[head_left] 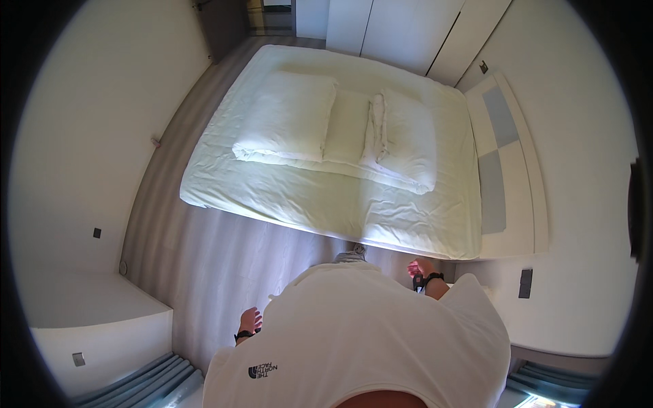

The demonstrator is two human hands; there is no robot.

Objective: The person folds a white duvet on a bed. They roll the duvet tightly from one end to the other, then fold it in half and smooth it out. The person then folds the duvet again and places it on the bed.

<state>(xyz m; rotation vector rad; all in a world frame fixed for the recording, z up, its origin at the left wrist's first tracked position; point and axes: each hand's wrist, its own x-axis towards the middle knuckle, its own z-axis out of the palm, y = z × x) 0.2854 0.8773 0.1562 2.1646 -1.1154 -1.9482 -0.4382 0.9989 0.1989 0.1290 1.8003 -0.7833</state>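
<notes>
My left hand (250,320) hangs at my left side over the wood-look floor, its fingers loosely bent and nothing seen in it. On my right side, near the bed's edge, my right hand (421,267) is also loosely curled, with no object visible in it. Both wrists wear black bands. Before me stands a bed with a pale, wrinkled fitted sheet (306,196). A folded quilt (348,120) lies on it. One white pillow (291,115) rests on the quilt's left part, another (410,137) on its right part, beside a bunched fold of fabric.
The bed's headboard (518,204) stands against the right wall. White wardrobe doors (403,30) are beyond the bed, and a dark door (222,28) is at the far left. A white ledge (102,311) and grey-blue curtains (148,382) are at lower left.
</notes>
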